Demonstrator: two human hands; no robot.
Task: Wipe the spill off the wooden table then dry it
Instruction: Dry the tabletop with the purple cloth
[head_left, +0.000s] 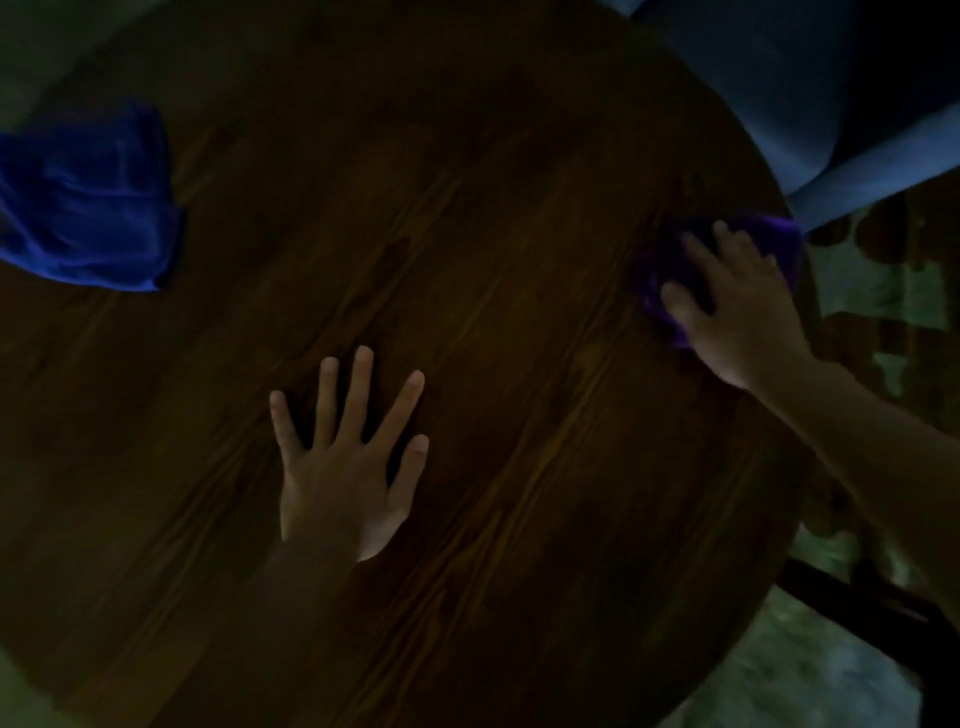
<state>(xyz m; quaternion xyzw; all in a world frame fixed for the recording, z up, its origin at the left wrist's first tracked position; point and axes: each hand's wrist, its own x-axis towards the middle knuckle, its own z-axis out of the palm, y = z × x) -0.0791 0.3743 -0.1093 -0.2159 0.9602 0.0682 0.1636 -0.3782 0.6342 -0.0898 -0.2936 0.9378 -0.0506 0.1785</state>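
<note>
The round wooden table fills the dim head view. My right hand presses a purple cloth flat against the tabletop near its right edge, fingers spread over the cloth. My left hand rests flat on the wood near the middle front, fingers apart, holding nothing. A blue cloth lies crumpled at the table's left edge, far from both hands. No spill can be made out in the low light.
A blue upholstered seat stands beyond the table's top right edge. Patterned floor and a dark table leg show to the right of the table.
</note>
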